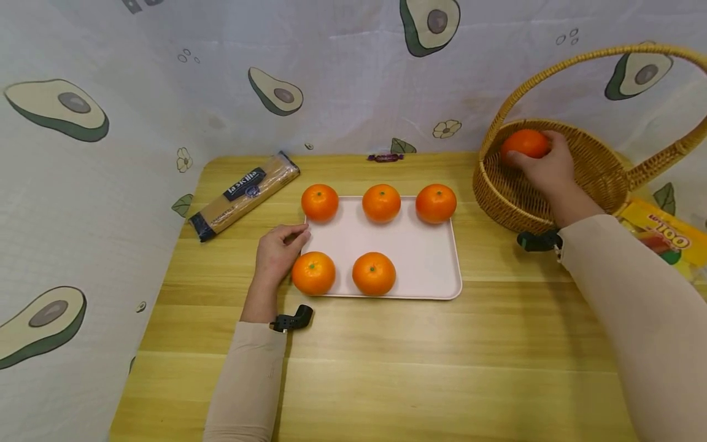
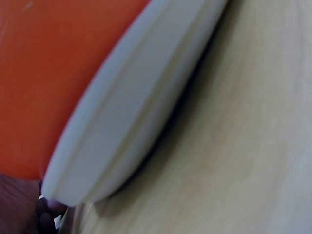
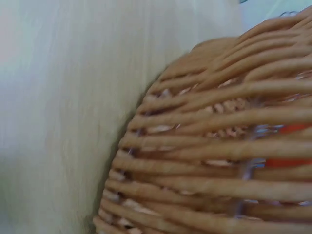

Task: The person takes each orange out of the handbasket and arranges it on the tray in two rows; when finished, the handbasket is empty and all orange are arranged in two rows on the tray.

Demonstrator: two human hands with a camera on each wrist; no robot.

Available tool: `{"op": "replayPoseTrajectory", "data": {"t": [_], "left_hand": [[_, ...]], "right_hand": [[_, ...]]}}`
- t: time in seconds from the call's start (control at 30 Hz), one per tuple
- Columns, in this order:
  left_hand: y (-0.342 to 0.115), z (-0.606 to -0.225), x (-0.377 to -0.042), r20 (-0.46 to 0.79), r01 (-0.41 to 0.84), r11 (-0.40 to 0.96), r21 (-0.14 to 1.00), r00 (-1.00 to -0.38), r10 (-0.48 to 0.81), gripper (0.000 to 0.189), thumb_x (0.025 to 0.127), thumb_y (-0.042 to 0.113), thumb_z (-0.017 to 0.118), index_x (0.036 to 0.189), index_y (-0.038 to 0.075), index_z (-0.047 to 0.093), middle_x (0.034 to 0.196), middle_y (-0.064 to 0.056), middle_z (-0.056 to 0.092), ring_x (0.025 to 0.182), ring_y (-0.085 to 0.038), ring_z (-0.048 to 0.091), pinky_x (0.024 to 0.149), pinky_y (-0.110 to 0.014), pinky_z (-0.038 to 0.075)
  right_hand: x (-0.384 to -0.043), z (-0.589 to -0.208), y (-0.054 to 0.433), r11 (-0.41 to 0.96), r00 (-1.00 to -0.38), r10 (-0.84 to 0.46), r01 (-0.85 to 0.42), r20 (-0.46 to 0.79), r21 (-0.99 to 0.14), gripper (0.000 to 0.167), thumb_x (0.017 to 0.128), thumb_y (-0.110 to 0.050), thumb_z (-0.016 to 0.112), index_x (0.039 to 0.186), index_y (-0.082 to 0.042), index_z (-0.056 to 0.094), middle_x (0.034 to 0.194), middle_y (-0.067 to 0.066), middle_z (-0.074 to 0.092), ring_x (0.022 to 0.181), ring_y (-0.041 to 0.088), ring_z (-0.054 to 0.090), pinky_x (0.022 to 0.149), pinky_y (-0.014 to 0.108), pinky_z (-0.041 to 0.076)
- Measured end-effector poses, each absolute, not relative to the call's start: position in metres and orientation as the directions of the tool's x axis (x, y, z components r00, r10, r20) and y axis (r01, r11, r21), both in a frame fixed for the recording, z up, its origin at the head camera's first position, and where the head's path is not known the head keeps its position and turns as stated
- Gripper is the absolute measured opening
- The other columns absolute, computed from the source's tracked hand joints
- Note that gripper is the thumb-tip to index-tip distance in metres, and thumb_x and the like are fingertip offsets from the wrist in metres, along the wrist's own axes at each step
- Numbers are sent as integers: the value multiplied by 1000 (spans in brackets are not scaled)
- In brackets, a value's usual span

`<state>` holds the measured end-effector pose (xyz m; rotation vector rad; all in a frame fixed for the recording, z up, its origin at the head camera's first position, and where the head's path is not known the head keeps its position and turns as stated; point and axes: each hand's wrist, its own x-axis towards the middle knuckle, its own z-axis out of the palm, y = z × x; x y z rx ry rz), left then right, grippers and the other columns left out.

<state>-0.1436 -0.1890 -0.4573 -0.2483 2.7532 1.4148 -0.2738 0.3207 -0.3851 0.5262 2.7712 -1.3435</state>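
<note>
A pale tray (image 1: 425,261) lies on the wooden table with several oranges on it: three along its far edge (image 1: 381,202) and two near the front (image 1: 374,273). My left hand (image 1: 280,252) rests at the tray's left edge, fingers loosely curled against the rim, beside the front-left orange (image 1: 313,272). My right hand (image 1: 544,162) is inside the wicker basket (image 1: 497,190) and grips an orange (image 1: 523,143). The left wrist view shows the tray rim (image 2: 122,122) and an orange (image 2: 44,73) close up. In the right wrist view the basket wall (image 3: 219,161) fills the frame.
A spaghetti packet (image 1: 245,194) lies at the table's back left. A small wrapped candy (image 1: 385,158) sits at the far edge. A yellow snack bag (image 1: 663,236) lies right of the basket. Avocado-print cloth walls the table in on three sides.
</note>
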Motion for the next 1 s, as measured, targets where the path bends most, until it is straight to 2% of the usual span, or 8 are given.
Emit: {"op": "replayPoseTrajectory", "data": {"t": [0.17, 0.27, 0.37, 0.4, 0.5, 0.6, 0.8, 1.0], "left_hand": [[-188, -458, -143, -106, -159, 566, 809, -986, -126, 32, 98, 33, 69, 126, 18, 75, 127, -7, 71, 116, -27, 63, 104, -44, 51], [-188, -458, -142, -107, -161, 563, 811, -986, -128, 32, 98, 33, 70, 125, 18, 75, 127, -7, 70, 117, -27, 62, 105, -45, 51], [-188, -457, -142, -106, -159, 564, 811, -986, -126, 32, 98, 33, 69, 126, 18, 75, 128, -8, 70, 119, -28, 62, 106, -45, 51], [-188, -457, -142, -105, -158, 563, 811, -986, -126, 32, 98, 33, 70, 126, 18, 75, 128, -8, 70, 119, -28, 62, 106, -45, 51], [-188, -457, -142, -106, -160, 564, 810, -986, -126, 32, 98, 33, 70, 126, 18, 75, 128, -8, 70, 119, -28, 62, 106, -45, 50], [-188, -457, -142, -110, -164, 558, 813, -985, -130, 32, 97, 33, 70, 125, 19, 75, 128, -7, 71, 119, -27, 62, 106, -44, 51], [-188, -457, -142, -115, -169, 555, 815, -985, -131, 32, 98, 33, 70, 126, 18, 75, 129, -8, 70, 121, -28, 62, 108, -45, 50], [-188, -457, -142, -115, -169, 553, 816, -985, -131, 32, 98, 33, 70, 126, 18, 75, 130, -7, 70, 122, -28, 61, 108, -45, 49]], "right_hand": [[-262, -375, 318, 485, -927, 337, 319, -163, -814, 89, 93, -56, 62, 163, -32, 13, 170, 8, 18, 150, 29, 29, 123, 46, 32], [-254, -368, 316, 418, -916, 369, 318, -161, -851, 85, 92, -53, 66, 160, -35, 18, 162, -2, 30, 138, 19, 39, 117, 35, 37], [-246, -362, 314, 310, -907, 394, 285, -150, -907, 81, 92, -45, 70, 158, -34, 25, 141, -14, 38, 125, 8, 42, 101, 20, 47], [-243, -360, 313, 261, -907, 395, 265, -148, -928, 80, 92, -42, 72, 157, -33, 27, 138, -14, 38, 125, 7, 43, 93, 14, 50], [-233, -355, 310, 109, -912, 383, 203, -147, -973, 80, 91, -33, 76, 156, -31, 29, 142, -11, 37, 130, 10, 43, 73, 4, 50], [-220, -351, 307, 1, -921, 362, 153, -142, -988, 80, 90, -27, 78, 154, -31, 30, 152, -7, 34, 136, 13, 42, 71, 4, 52], [-196, -348, 302, -56, -936, 341, 70, -84, -996, 71, 91, -21, 78, 149, -28, 37, 143, -6, 44, 125, 11, 50, 74, 7, 54], [-171, -354, 293, -57, -953, 302, -58, 38, -997, 61, 91, -7, 75, 141, -22, 42, 131, -5, 51, 114, 10, 55, 75, 9, 55]]}}
